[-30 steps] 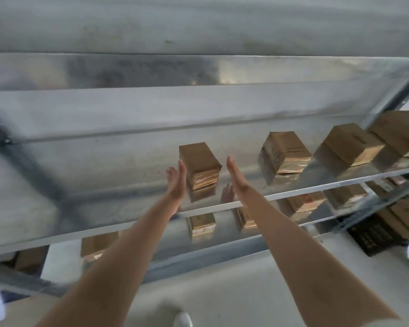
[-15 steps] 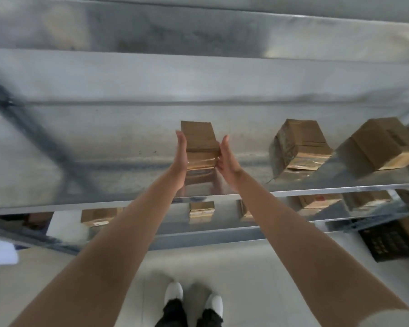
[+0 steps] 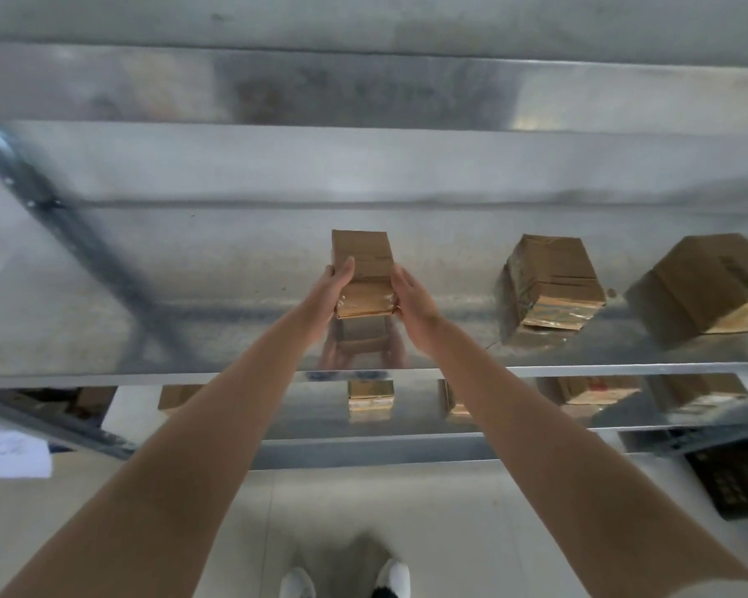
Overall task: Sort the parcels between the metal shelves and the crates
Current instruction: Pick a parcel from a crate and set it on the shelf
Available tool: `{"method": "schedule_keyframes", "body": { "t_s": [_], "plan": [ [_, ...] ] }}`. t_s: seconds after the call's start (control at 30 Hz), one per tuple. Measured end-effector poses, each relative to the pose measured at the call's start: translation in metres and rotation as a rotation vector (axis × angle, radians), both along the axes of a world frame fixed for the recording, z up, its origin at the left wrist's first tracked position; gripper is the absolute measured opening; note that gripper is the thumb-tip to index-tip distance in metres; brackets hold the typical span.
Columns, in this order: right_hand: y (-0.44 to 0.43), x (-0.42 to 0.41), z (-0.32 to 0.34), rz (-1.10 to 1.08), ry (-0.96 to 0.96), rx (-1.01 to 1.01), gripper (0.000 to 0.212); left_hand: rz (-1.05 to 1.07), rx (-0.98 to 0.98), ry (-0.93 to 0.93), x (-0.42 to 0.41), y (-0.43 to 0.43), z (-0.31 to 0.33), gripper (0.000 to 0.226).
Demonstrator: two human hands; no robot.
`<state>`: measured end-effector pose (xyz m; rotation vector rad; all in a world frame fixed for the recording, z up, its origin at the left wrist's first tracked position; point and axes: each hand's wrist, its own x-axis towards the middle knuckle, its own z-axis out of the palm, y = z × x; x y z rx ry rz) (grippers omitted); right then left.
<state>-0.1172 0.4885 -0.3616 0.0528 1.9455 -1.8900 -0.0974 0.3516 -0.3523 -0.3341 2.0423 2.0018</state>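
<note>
A small brown cardboard parcel (image 3: 362,269) sits on the shiny metal shelf (image 3: 191,321) in front of me. My left hand (image 3: 335,287) grips its left side, with the thumb lying on top. On the other side my right hand (image 3: 411,299) holds the parcel's right face, fingers curled around its near corner. Both arms reach forward from below. The parcel's reflection shows in the shelf just under it.
Two more cardboard parcels (image 3: 551,287) (image 3: 709,282) stand to the right on the same shelf. A lower shelf (image 3: 363,451) carries several smaller parcels (image 3: 370,394). A dark crate (image 3: 739,481) sits on the floor at right. My shoes (image 3: 346,580) show below.
My open hands closed in on the parcel from both sides and now grip it. The view has shifted down, so my shoes show.
</note>
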Motion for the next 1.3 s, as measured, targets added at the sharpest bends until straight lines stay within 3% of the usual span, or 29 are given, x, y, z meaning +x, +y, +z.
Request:
{"method": "schedule_keyframes", "body": {
  "t_s": [0.17,0.37,0.43,0.63,0.77,0.83,0.87,1.0,1.07,1.13,1.2,1.3],
  "plan": [
    [-0.004,-0.002,0.0,-0.061,-0.02,0.037,0.037,0.089,0.031,-0.024,-0.006,-0.007,0.0,0.033],
    [-0.012,-0.001,0.005,-0.087,0.034,0.091,0.06,0.098,-0.032,0.033,-0.002,-0.018,-0.002,0.073],
    [-0.019,0.001,0.01,-0.067,0.057,0.121,0.059,0.072,-0.022,0.053,0.001,-0.018,0.004,0.079],
    [-0.03,0.003,0.016,-0.121,-0.065,0.012,0.049,0.174,0.109,-0.016,0.006,-0.024,0.013,0.047],
    [-0.04,0.001,0.019,-0.142,-0.127,-0.002,0.094,0.296,0.085,-0.04,0.002,-0.024,0.018,0.094],
    [-0.04,-0.004,0.013,-0.157,-0.131,-0.007,0.107,0.348,0.049,-0.053,-0.003,-0.029,0.008,0.12],
    [-0.04,-0.01,0.004,-0.164,-0.124,0.0,0.111,0.348,0.042,-0.07,-0.002,-0.031,0.008,0.122],
    [-0.041,-0.005,0.006,-0.149,-0.09,0.051,0.118,0.273,0.084,-0.076,0.011,-0.02,0.029,0.082],
    [-0.04,-0.004,0.006,-0.138,-0.106,0.05,0.12,0.266,0.055,-0.07,0.01,-0.021,0.023,0.08],
    [-0.04,-0.008,0.0,-0.174,-0.16,0.038,0.142,0.272,0.01,-0.058,0.007,-0.022,0.015,0.083],
    [-0.04,-0.004,0.006,-0.196,-0.184,0.027,0.149,0.297,-0.042,-0.067,0.006,-0.02,0.011,0.083],
    [-0.04,0.008,0.022,-0.216,-0.177,0.013,0.111,0.322,-0.085,-0.07,0.004,-0.017,0.007,0.075]
  ]
}}
